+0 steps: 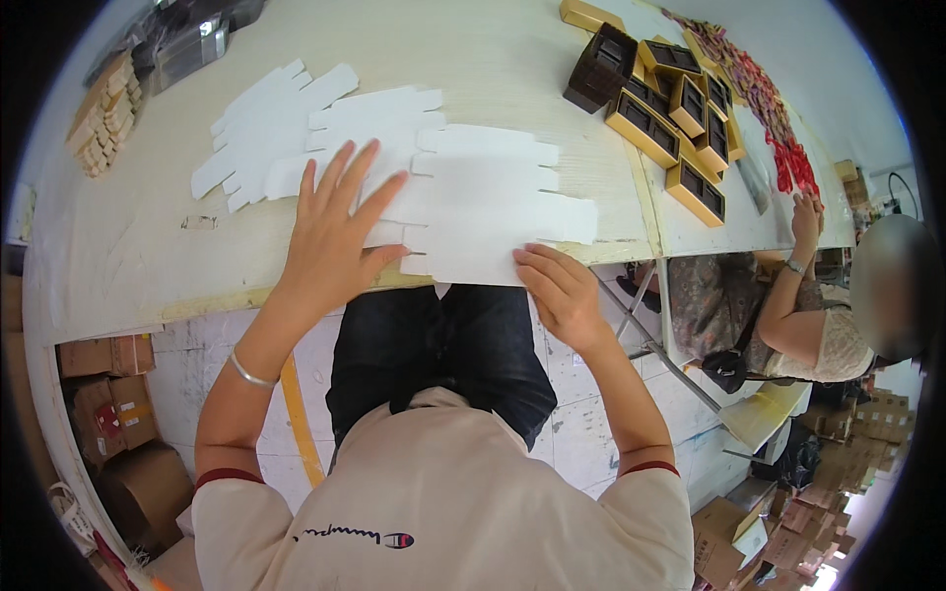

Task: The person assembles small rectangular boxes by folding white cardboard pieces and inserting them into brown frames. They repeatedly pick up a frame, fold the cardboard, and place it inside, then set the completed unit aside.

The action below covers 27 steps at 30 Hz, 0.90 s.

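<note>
A flat white die-cut carton blank with slotted flaps lies at the table's front edge, its near side jutting slightly past it. My right hand pinches the blank's near right corner, fingertips on top. Spread fingers of my left hand rest over the white sheets left of that blank, the thumb near its left flaps. More white carton blanks lie overlapped behind and to the left, some partly under my left hand. Another fanned group of white blanks is farther left.
Gold boxes with dark inserts and a dark brown stack of trays stand at the back right. Red ribbons lie beyond them, where a co-worker's hand reaches. Small gold-coloured pieces are piled far left. Cardboard boxes sit under the table.
</note>
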Tool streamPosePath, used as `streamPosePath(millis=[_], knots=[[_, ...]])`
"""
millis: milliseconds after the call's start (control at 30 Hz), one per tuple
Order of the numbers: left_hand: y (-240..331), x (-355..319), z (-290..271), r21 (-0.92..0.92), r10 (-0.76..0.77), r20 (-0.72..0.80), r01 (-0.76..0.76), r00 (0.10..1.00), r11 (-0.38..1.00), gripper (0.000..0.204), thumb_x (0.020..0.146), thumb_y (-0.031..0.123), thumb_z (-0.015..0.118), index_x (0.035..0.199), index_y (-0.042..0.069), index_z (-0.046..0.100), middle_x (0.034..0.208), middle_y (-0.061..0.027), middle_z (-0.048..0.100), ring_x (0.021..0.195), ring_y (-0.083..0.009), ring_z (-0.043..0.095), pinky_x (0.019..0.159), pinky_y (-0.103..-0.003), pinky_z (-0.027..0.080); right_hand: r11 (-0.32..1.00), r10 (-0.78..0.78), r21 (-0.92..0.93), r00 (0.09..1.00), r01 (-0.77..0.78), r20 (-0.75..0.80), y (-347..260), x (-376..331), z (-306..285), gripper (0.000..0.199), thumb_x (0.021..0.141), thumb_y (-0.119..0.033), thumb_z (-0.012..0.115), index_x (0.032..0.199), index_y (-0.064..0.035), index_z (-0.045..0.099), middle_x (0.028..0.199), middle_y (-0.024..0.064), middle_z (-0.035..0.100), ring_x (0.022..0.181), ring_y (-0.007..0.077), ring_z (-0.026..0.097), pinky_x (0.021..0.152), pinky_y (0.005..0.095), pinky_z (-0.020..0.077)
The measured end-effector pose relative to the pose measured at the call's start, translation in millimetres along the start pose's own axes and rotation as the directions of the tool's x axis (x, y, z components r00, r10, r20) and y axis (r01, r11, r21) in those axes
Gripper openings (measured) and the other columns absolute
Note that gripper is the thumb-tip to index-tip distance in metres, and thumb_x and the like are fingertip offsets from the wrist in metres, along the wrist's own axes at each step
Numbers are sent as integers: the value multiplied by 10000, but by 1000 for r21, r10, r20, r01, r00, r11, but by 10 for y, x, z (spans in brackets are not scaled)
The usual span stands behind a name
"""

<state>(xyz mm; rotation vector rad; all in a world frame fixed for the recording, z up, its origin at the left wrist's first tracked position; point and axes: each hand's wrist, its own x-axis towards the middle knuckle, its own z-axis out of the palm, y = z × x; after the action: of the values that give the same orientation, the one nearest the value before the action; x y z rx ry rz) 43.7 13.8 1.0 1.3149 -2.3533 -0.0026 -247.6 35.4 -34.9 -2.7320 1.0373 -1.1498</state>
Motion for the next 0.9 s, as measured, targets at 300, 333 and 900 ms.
streamPosePath(millis=[300,333,900], knots=[[239,86,-108,-678,-256,467,529,846,511,420,824,122,663,1232,96,567,1050,-105,659,992,-302,595,924,-431,437,722,553,282,772,-631,312,-17,415,-170,253,816,-48,686,1049,-37,589,848,158,649,752,284,649,669,333,504],[330,105,-56,-569,-232,245,333,941,752,415,811,127,672,1212,88,576,1094,-103,640,1019,-304,582,915,-427,444,692,560,305,753,-654,345,5,437,-120,264,818,-44,681,1063,-44,581,844,157,645,759,289,648,669,335,501],[366,52,353,-217,247,-1,-241,969,946,438,745,260,728,1104,40,607,1129,-95,560,1072,-297,516,931,-442,418,992,87,-99,983,-72,160,-177,152,63,356,731,-118,693,1062,-15,613,1091,122,548,1025,280,541,877,397,430]])
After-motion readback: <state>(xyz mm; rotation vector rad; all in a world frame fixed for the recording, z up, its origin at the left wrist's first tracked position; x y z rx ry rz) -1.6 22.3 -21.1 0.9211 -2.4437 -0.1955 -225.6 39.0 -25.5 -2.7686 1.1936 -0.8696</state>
